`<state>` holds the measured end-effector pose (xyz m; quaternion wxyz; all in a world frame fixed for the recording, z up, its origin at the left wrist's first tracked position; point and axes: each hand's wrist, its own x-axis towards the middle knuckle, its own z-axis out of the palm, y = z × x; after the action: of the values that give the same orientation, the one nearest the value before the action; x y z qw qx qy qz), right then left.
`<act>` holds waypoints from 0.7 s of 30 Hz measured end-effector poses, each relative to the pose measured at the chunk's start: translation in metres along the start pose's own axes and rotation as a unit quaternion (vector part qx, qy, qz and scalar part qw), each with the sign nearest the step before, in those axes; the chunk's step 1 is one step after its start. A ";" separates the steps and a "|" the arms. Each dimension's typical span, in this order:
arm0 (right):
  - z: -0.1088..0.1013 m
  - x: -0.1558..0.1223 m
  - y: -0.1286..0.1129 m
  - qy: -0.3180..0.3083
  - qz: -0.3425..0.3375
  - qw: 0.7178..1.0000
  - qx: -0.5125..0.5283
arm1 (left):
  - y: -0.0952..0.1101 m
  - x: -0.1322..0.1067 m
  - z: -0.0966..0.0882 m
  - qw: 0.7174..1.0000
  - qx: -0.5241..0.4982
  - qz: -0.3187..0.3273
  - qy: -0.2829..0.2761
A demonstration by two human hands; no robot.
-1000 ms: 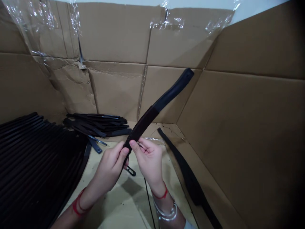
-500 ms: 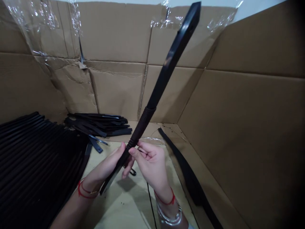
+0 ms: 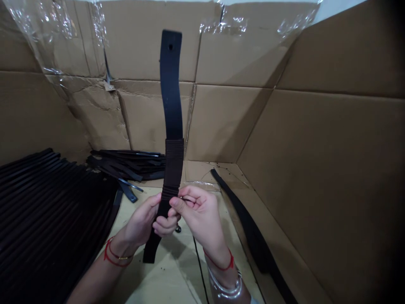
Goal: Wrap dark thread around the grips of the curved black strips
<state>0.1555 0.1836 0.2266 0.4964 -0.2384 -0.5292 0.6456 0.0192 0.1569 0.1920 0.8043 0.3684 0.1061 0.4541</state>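
A long, flat, gently curved black strip (image 3: pixel 171 84) stands nearly upright in front of me, with a hole near its top end. Dark brown cord wrapping (image 3: pixel 174 166) covers its middle in close turns. Below that wrapping my left hand (image 3: pixel 152 217) is closed around the strip, fingers curled over its face. My right hand (image 3: pixel 196 213) pinches the dark cord (image 3: pixel 200 266) at the strip's right edge, thumb against the wrapping's lower end. The cord's tail hangs below the right hand. A small dark shiny piece (image 3: pixel 178 229) shows beside the left fingertips, its kind unclear.
Many dark strips (image 3: pixel 53 223) lie in a stack at the left. A looser pile of strips (image 3: pixel 129 162) sits behind it. Along the right lies a long curved black piece (image 3: pixel 253 236). Cardboard walls (image 3: pixel 234 122) with clear tape stand behind and to the right.
The strip has turned from a rightward slant to nearly upright, its broad face now toward me. The left fingers now show curled over its front. The right hand keeps its pinch.
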 end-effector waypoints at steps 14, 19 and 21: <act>-0.002 -0.012 -0.010 -0.002 -0.082 0.996 -0.023 | -0.009 0.002 0.005 0.995 0.054 -0.052 -0.069; 0.000 -0.006 -0.005 0.034 -0.119 0.990 -0.071 | -0.006 0.000 0.003 0.997 0.038 -0.056 -0.042; 0.001 -0.006 -0.001 0.062 -0.138 0.985 -0.086 | -0.008 0.003 0.000 0.996 0.040 -0.065 -0.035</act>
<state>0.1574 0.1772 0.2269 0.5906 -0.2444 -0.5785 0.5067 0.0263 0.1568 0.1868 0.8199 0.4080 0.1197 0.3834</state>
